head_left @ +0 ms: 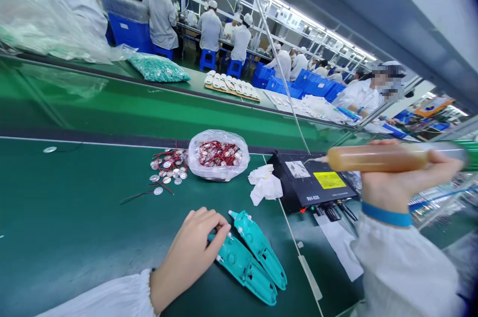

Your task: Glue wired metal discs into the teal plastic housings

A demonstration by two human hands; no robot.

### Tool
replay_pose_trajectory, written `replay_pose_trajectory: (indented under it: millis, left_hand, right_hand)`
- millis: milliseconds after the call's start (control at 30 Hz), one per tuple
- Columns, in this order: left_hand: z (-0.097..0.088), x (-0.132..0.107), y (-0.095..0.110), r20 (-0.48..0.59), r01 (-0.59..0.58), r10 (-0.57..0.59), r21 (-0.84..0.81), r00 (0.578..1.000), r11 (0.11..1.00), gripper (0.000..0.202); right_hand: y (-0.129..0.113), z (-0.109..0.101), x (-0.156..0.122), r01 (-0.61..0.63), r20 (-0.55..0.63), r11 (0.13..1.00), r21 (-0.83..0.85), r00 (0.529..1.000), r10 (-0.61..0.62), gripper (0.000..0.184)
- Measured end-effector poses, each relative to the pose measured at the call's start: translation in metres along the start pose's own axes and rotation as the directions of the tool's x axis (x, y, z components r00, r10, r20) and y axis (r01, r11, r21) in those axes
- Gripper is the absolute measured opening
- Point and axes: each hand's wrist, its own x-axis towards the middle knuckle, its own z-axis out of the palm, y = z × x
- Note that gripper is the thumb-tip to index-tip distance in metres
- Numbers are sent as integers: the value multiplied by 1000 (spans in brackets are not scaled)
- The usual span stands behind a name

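White gathered sleeves (407, 267), blue wristband (386, 214)

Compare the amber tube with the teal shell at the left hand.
The amber tube is translucent; the teal shell looks opaque. The tube is raised in the right hand; the shell rests on the table. The tube is cylindrical; the shell, open and hollow. Both are long.

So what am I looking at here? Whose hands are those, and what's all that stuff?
No robot here: these are a person's bare hands, in one picture from a camera on their head. The left hand is at the narrow end of one teal shell; another shell lies beside it. The right hand holds up an amber tube. On the green table lie a bag of discs with red wires, loose discs beside it, white tissue and a black box.
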Motion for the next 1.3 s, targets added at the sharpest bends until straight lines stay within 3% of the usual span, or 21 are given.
replay_pose_trajectory:
  millis: [167, 500, 767, 867, 967, 1133, 1300]
  left_hand:
    - [1, 1, -2, 25, -11, 11, 14, 1000, 1000, 30]
    - [2, 2, -7, 45, -5, 4, 19, 999, 1000, 30]
    - [-8, 2, -4, 4, 23, -23, -58, 1000, 998, 31]
    - [-17, 20, 1, -34, 9, -11, -53, 999, 999, 30]
    - [-18, 53, 13, 51, -18, 14, 71, 999, 997, 22]
    - [1, 105, 32, 123, -29, 15, 114, 992, 993, 15]
    - [14, 117, 35, 117, -14, 0, 121, 993, 993, 13]
  right_hand:
    - [37, -12, -19, -50, -46, 999, 21, 998, 51, 25]
    - [69, -19, -40, -15, 29, 1000, -24, 999, 16, 19]
    - [72, -18, -57, 183, 178, 982, -37, 969, -173, 18]
    - [69, -15, -63, 251, 226, 968, -19, 944, -240, 25]
    - [68, -14, -69, 266, 257, 964, -7, 932, -256, 27]
    - [65, -19, -76, 249, 281, 968, 30, 927, -247, 30]
    - [67, -23, -83, 215, 307, 976, 41, 927, -217, 32]
